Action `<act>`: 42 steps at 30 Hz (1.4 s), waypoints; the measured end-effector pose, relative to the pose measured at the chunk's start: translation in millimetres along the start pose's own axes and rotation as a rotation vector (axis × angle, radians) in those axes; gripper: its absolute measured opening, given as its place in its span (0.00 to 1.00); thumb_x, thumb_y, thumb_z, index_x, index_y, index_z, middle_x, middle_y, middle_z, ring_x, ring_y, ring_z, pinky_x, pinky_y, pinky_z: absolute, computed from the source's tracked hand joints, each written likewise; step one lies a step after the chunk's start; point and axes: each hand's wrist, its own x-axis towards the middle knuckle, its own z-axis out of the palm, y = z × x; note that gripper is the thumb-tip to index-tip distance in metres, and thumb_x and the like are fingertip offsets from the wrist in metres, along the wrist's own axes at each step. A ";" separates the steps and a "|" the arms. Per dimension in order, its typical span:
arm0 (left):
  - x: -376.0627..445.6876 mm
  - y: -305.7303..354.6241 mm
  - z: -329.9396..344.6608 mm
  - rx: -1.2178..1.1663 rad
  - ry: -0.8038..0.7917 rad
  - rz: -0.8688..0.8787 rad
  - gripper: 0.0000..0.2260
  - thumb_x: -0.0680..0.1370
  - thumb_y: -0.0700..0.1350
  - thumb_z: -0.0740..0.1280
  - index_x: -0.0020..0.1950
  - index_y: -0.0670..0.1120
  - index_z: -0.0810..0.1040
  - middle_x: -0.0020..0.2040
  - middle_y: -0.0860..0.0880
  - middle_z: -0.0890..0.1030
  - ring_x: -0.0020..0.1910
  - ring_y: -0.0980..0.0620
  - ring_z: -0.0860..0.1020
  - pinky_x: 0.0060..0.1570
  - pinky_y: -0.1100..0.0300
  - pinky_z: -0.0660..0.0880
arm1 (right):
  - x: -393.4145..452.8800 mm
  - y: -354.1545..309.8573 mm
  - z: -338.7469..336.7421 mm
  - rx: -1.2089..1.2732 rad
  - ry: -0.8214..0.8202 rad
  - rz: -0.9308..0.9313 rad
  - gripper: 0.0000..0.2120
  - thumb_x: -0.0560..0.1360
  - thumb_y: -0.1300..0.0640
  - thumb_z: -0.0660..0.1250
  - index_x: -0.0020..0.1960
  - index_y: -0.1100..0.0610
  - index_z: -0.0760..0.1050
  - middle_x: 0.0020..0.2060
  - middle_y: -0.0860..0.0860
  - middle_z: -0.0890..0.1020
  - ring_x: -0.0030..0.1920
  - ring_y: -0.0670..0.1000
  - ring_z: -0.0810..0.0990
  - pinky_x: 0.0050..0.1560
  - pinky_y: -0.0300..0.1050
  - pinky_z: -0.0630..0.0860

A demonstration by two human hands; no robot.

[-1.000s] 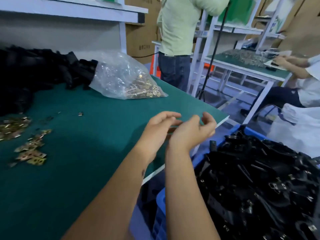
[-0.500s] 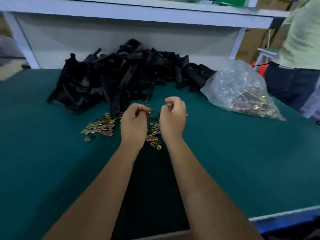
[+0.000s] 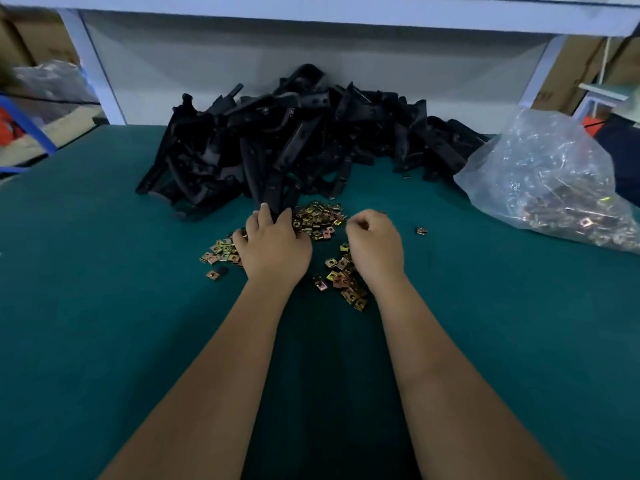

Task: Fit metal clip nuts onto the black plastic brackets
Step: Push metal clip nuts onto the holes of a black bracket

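The heap of black plastic brackets (image 3: 298, 147) lies at the far side of the green tabletop (image 3: 104, 306), against the white back panel, just beyond your hands. The small brass-coloured metal clip nuts (image 3: 318, 220) are scattered in loose patches between that heap and your wrists, some under and beside both hands.

Your left hand (image 3: 273, 245) reaches forward with its fingers extended, and the fingertips (image 3: 264, 210) touch the near end of one long black bracket that sticks out of the heap; you can't tell from here whether it truly grips the piece. The heel of that hand sits over the left patch of nuts.

Your right hand (image 3: 375, 244) hovers above the right patch with its fingers curled in tight; whether it pinches a nut is hidden.

The brackets are long, dark, flat-armed pieces, tangled at all angles. The nuts are squarish, folded, gold and coppery.

To the right, well apart, slumps a clear plastic bag (image 3: 550, 181) holding more nuts. One stray nut (image 3: 420, 231) lies alone between your right hand and the bag.
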 end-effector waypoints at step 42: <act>-4.6 -6.8 -25.4 -1.531 0.361 -0.173 0.10 0.80 0.36 0.66 0.58 0.44 0.82 0.35 0.56 0.81 0.41 0.58 0.79 0.44 0.64 0.80 | -12.0 -7.8 -6.7 0.356 0.156 -0.084 0.19 0.81 0.52 0.61 0.71 0.50 0.67 0.42 0.42 0.76 0.39 0.40 0.76 0.42 0.36 0.72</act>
